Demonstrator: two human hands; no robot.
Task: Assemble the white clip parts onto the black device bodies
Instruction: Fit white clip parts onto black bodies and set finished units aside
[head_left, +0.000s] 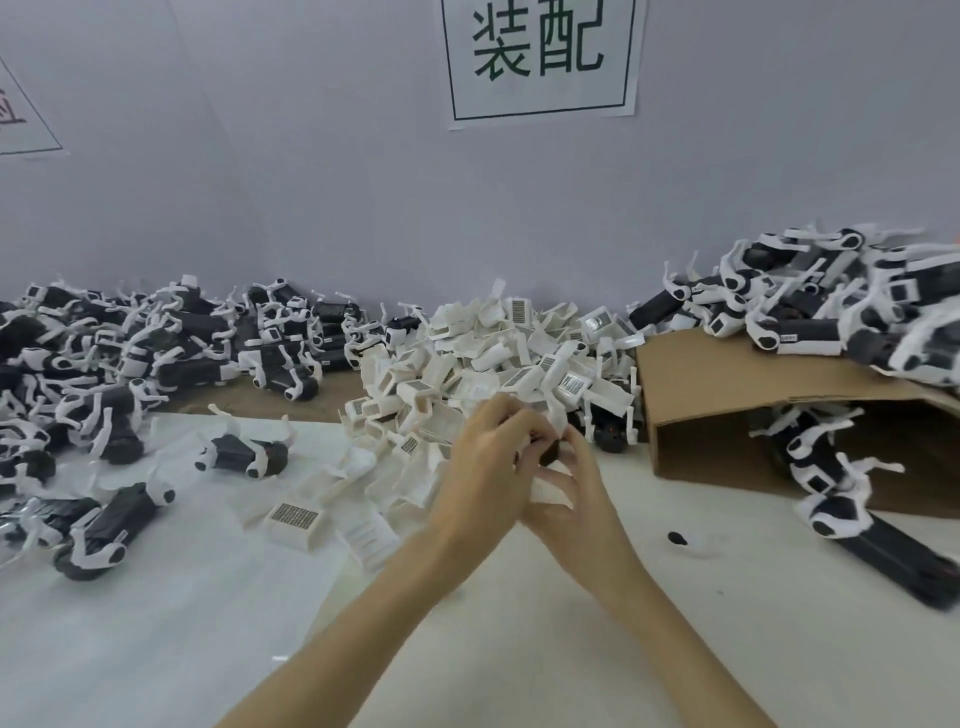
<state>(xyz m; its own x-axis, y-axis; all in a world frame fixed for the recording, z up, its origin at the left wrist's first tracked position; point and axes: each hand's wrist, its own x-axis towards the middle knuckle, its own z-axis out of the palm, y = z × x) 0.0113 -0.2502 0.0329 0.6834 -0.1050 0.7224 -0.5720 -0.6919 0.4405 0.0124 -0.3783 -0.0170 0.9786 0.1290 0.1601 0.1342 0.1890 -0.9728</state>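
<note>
Hands: left hand (485, 467) and right hand (576, 499) meet mid-desk, fingers curled together round a black device body (551, 451) with a white clip part (550, 491) (details blurred) | white clips pile (483, 353) just behind | cardboard box (779, 395) right | bare desk (545, 649) in front.

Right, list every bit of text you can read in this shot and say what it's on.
"装配": green characters in a green frame on the white sign on the wall.
Red character on the left sign: cut off by the picture's edge, not readable.
Printed patches on the white clips: too small to read.
Small label on a black body on the cardboard box: blurred, not readable.
</note>
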